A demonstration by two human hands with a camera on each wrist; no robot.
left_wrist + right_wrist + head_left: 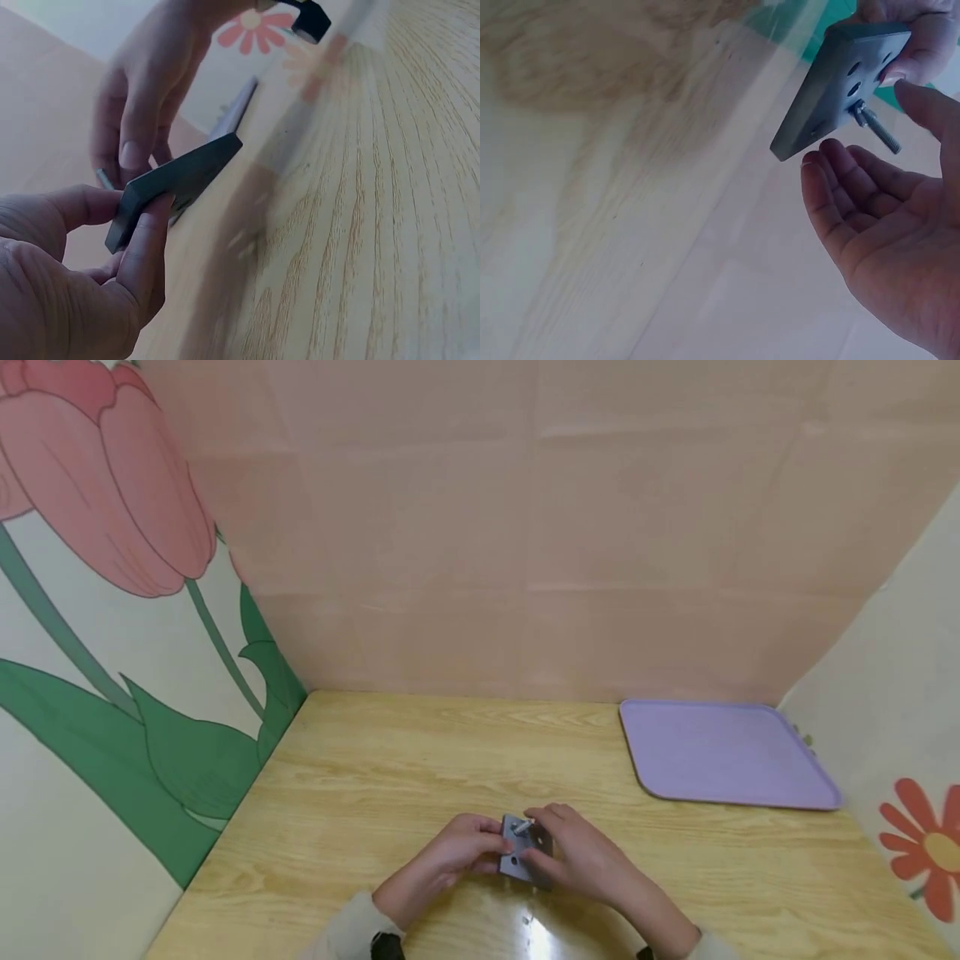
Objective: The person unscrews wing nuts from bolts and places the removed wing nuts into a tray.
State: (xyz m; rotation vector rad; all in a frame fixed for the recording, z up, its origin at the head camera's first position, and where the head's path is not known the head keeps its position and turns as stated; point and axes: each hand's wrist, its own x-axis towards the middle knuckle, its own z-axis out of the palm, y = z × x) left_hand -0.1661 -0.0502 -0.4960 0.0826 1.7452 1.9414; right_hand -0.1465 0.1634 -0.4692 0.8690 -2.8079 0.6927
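My left hand (468, 845) grips one end of a grey metal plate (517, 864), thumb on one face and fingers on the other. The plate (817, 97) is a thick rectangle with several round holes, held tilted above the table. A threaded bolt (881, 133) sticks out of its face, with a nut (860, 112) close against the plate. My right hand (581, 856) is around the bolt's side of the plate. In the right wrist view the right hand (885, 225) has loosely bent fingers and a raised thumb, with the bolt between them and apart from both.
A purple tray (727, 752) lies at the back right of the wooden table (420, 752). A plain pinkish covering (525, 527) stands behind the table, and flower-printed panels (67, 793) flank it. Bright glare (538, 939) shows on the tabletop just below the hands.
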